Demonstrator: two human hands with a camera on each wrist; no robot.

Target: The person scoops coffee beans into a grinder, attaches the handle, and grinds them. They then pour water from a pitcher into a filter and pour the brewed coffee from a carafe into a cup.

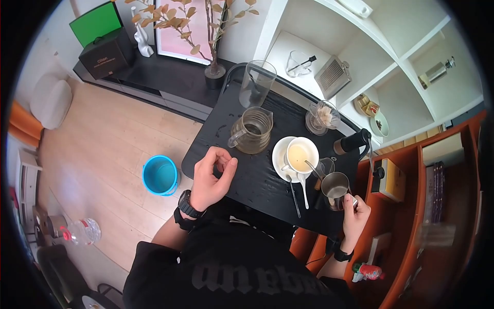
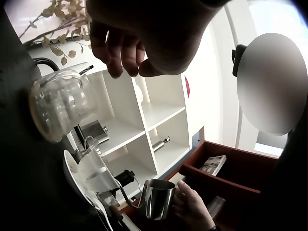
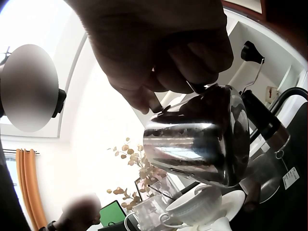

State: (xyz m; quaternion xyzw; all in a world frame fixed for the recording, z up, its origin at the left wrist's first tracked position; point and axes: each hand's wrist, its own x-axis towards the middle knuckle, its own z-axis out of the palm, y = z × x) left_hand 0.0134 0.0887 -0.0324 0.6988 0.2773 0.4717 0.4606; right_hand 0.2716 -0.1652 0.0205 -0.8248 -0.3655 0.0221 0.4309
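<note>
My right hand [image 1: 356,216] grips the handle of a small steel gooseneck kettle [image 1: 335,185]. The kettle's thin spout reaches over the rim of a white cup [image 1: 312,146] holding pale yellow liquid. Under the cup is a white saucer [image 1: 278,155], with a slim metal spoon [image 1: 295,200] and a white spoon handle [image 1: 304,194] at its near side. In the right wrist view the steel kettle body [image 3: 192,137] hangs below the fingers, above the cup [image 3: 197,207]. My left hand [image 1: 211,177], fingers loosely curled and holding nothing, hovers by the table's left side, near a ribbed glass pitcher [image 1: 252,134].
A tall glass [image 1: 258,82] and a glass dripper with a paper filter [image 1: 325,116] stand at the back of the black table [image 1: 252,177]. Right of them is a hand grinder [image 1: 350,142]. A blue bucket [image 1: 160,176] sits on the floor. White shelves [image 1: 288,44] rise behind.
</note>
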